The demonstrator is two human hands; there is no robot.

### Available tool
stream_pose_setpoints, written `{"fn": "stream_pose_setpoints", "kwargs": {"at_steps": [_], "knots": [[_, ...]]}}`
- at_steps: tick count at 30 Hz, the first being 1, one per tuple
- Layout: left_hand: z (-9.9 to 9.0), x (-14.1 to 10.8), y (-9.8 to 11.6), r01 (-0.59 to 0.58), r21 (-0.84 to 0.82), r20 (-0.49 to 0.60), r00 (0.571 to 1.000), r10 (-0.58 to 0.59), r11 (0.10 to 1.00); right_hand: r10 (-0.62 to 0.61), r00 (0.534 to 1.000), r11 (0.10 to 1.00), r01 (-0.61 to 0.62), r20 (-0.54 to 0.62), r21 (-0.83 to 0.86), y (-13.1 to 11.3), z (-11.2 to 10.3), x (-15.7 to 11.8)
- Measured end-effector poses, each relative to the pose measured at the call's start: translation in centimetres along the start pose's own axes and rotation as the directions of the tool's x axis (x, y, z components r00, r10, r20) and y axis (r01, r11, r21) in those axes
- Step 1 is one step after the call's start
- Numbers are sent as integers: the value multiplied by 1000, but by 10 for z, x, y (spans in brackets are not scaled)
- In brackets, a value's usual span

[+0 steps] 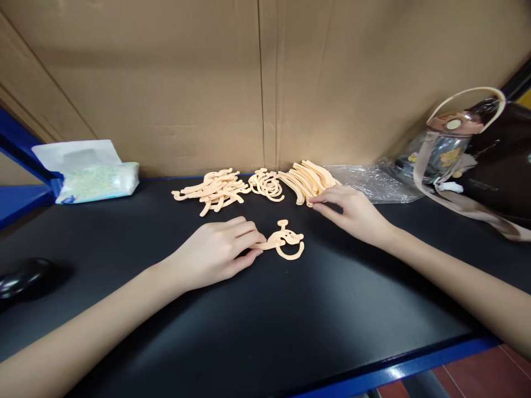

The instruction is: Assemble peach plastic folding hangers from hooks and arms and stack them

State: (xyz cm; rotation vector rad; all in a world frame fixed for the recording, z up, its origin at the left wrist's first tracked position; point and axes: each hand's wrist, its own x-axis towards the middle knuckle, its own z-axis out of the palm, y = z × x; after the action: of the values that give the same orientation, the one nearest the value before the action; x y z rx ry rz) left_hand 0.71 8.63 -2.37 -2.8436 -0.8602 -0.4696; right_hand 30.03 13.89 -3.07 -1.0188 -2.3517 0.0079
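Observation:
My left hand (226, 249) pinches the left end of a peach-coloured plastic assembly (271, 241), which has a ring-shaped hook and a small knob on top and lies on the black table. My right hand (352, 213) reaches to the near end of a stack of curved peach pieces (307, 179); its thumb and forefinger are apart, with the fingertips at the stack's front right. Left of that stack lie a small pile of hook pieces (265, 185) and a larger heap of arm-like pieces (213, 190).
At the back left of the black table (249, 331) sits a tissue pack (97, 179). A black mouse (25, 276) is at the left edge. Clear plastic wrap (373, 179), a strapped bottle (448, 143) and a dark bag (501, 166) stand right. Cardboard (166, 83) rises behind.

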Motion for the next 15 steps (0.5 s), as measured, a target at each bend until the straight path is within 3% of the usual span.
{"fn": "stream_pose_setpoints", "kwargs": {"at_steps": [6, 15], "knots": [[-2, 1, 1, 12, -33, -3, 1000, -12, 999, 159, 983, 953, -178, -95, -245, 28, -6, 9], [-2, 1, 0, 10, -21, -8, 1000, -10, 1000, 343, 935, 899, -354, -88, -258, 56, -13, 54]]}}
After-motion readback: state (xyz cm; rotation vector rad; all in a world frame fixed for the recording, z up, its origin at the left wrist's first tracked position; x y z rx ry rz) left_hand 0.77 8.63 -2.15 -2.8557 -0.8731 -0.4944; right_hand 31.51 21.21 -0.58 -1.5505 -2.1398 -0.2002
